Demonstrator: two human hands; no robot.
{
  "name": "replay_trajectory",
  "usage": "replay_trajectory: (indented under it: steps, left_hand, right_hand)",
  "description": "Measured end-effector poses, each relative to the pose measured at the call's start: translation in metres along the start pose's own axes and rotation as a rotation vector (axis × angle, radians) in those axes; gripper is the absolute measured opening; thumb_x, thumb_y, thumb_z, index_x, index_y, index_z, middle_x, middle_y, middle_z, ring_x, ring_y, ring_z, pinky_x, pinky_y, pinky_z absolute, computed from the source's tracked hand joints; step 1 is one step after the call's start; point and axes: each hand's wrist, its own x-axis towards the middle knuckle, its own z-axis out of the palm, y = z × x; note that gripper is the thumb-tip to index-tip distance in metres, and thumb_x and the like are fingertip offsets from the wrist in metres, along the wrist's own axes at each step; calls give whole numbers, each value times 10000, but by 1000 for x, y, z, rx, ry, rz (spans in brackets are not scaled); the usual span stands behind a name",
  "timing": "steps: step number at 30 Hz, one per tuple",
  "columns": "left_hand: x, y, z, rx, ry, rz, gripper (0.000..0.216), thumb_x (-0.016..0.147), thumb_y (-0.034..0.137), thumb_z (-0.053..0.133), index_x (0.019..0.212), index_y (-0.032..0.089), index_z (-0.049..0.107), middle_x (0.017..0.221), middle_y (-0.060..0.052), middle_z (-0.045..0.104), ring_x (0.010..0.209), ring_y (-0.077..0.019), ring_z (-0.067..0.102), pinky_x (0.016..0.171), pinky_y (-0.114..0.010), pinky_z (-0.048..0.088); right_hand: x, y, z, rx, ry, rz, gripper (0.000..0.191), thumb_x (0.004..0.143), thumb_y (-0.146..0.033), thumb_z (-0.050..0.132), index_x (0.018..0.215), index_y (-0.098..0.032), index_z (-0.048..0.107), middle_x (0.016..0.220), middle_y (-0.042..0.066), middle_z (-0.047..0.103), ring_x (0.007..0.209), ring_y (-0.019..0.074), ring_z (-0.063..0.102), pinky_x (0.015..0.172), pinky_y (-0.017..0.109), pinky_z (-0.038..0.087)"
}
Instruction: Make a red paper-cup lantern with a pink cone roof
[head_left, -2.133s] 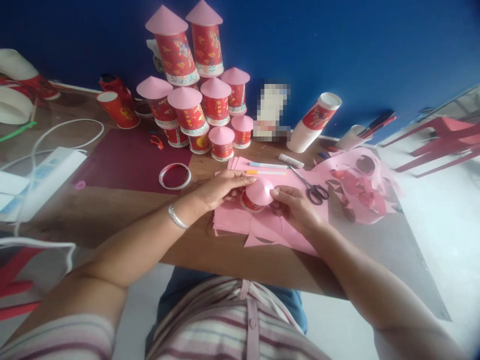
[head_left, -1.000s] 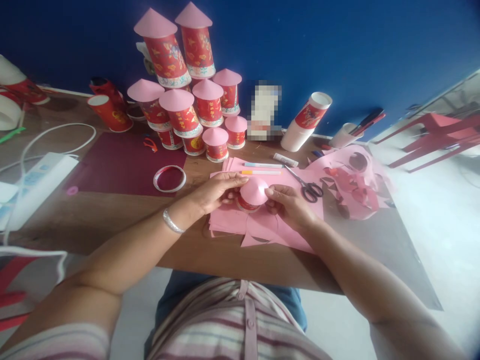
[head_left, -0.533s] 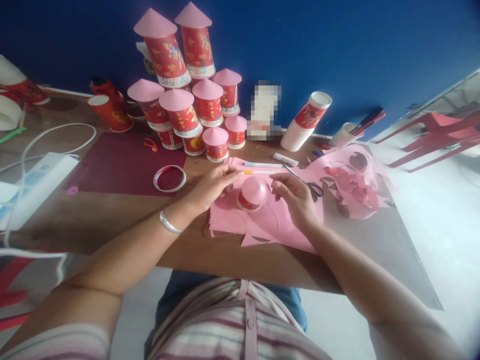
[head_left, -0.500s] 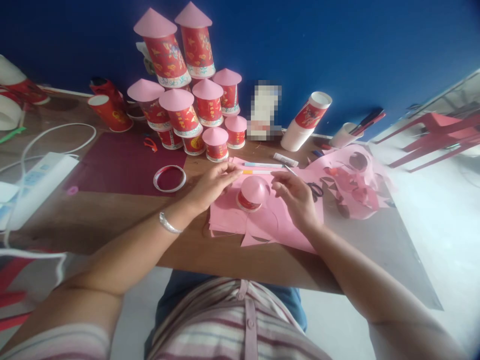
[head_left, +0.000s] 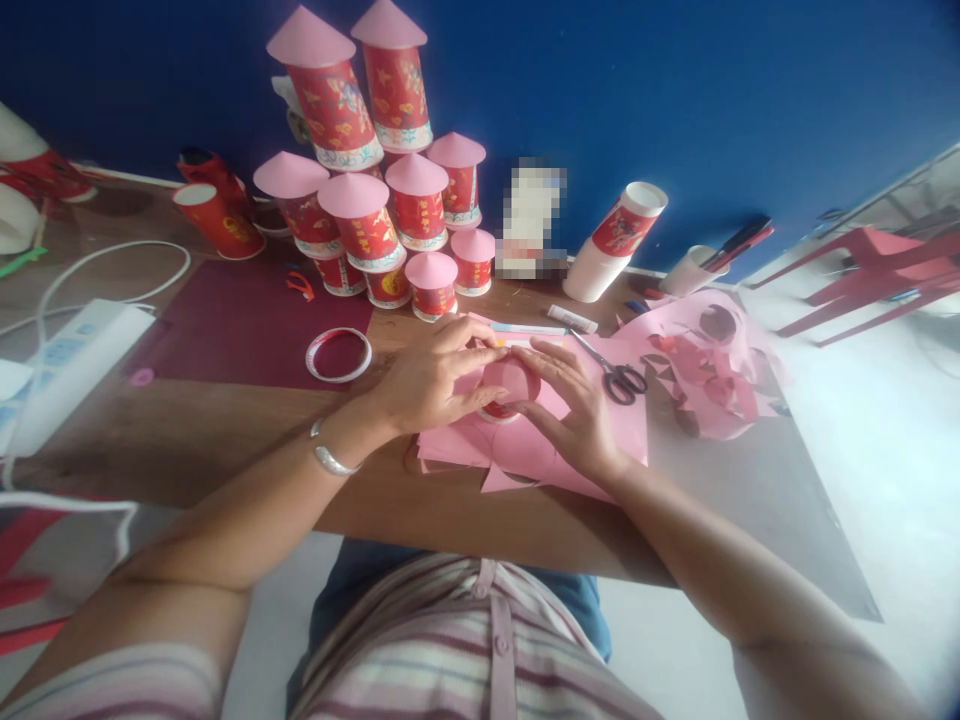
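A small red paper cup [head_left: 499, 412] with a pink paper cone [head_left: 511, 380] on top stands on the pink paper sheets [head_left: 540, 450]. My left hand [head_left: 435, 375] curls round the cone's left side, thumb low and fingertips near its tip. From the right, my right hand [head_left: 574, 405] holds the cone's other side between bent fingers and thumb. Both hands hide part of the cone and cup. Behind them lies a white and orange stick [head_left: 529, 342], partly covered. Black-handled scissors [head_left: 619, 380] rest to the right of my right hand.
Red cups with pink cone roofs [head_left: 352, 195] stand stacked at the back left. Cut pink scraps [head_left: 720, 380] lie right. A tape roll [head_left: 337, 355], a glue stick [head_left: 572, 319], a pen cup [head_left: 694, 270], a white-and-red cup stack [head_left: 611, 245] and a power strip [head_left: 82, 365] are around.
Both hands have come down and inward, from above the cup onto the pink cone. The white and orange stick between them is now behind the fingers. The scissors show more fully.
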Motion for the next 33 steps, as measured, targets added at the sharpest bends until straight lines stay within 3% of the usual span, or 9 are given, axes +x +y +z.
replay_trajectory:
  steps: [8, 11, 14, 16, 19, 22, 26, 33]
  left_hand:
    - [2, 4, -4, 67, -20, 45, 426, 1045, 422, 689, 1320, 102, 743, 1208, -167, 738, 1119, -282, 683, 1009, -474, 600]
    - [2, 4, -4, 22, -27, 24, 443, 1028, 438, 713, 1347, 131, 733, 1235, -157, 726, 1175, -285, 689, 1054, -483, 595]
    - [3, 4, -1, -91, -13, -142, 434, 1029, 484, 700, 1360, 206, 733, 1305, -135, 703, 1259, -275, 677, 1083, -457, 579]
    - [3, 3, 1, -231, 24, -320, 409, 1041, 508, 669, 1300, 200, 742, 1295, -125, 717, 1171, -240, 699, 985, -385, 593]
    - [4, 0, 5, -491, 23, -605, 432, 1010, 589, 677, 1105, 173, 740, 1005, -64, 738, 821, -150, 658, 726, -274, 529]
    - [4, -2, 8, -699, -45, -815, 498, 946, 671, 720, 895, 175, 694, 716, 19, 571, 596, -94, 473, 559, -243, 368]
    - [3, -2, 9, -859, -64, -921, 529, 874, 681, 792, 793, 174, 661, 683, 29, 493, 556, -74, 386, 520, -246, 252]
    - [11, 6, 5, -983, -99, -975, 521, 739, 621, 899, 745, 170, 638, 651, 48, 453, 516, -49, 315, 488, -240, 170]
  right_hand:
    - [3, -2, 0, 16, 8, 18, 613, 972, -313, 814, 1551, -341, 616, 1367, 94, 793, 1354, 329, 700, 1110, 569, 632]
    - [4, -3, -1, 11, 4, 29, 607, 965, -327, 823, 1540, -327, 629, 1363, 107, 792, 1336, 336, 709, 1106, 576, 633]
    - [4, -3, -2, -5, -3, 36, 631, 977, -368, 806, 1569, -344, 588, 1412, 95, 767, 1373, 345, 687, 1139, 620, 605]
    - [3, -3, -2, 3, -6, 40, 648, 982, -371, 798, 1585, -342, 562, 1448, 94, 746, 1406, 340, 664, 1165, 622, 588]
    - [2, -4, 0, 31, -18, 64, 692, 986, -361, 792, 1614, -313, 507, 1492, 119, 714, 1440, 335, 642, 1190, 605, 574]
    - [0, -6, 3, 66, -36, 94, 745, 1005, -357, 766, 1657, -295, 411, 1530, 143, 683, 1455, 334, 635, 1204, 611, 563]
    - [-1, -9, 4, 69, -54, 119, 766, 1022, -358, 737, 1679, -293, 349, 1513, 154, 693, 1429, 328, 658, 1212, 615, 554]
    - [1, -9, 3, 56, -62, 127, 739, 1016, -354, 740, 1663, -288, 389, 1491, 144, 709, 1440, 336, 647, 1210, 624, 551]
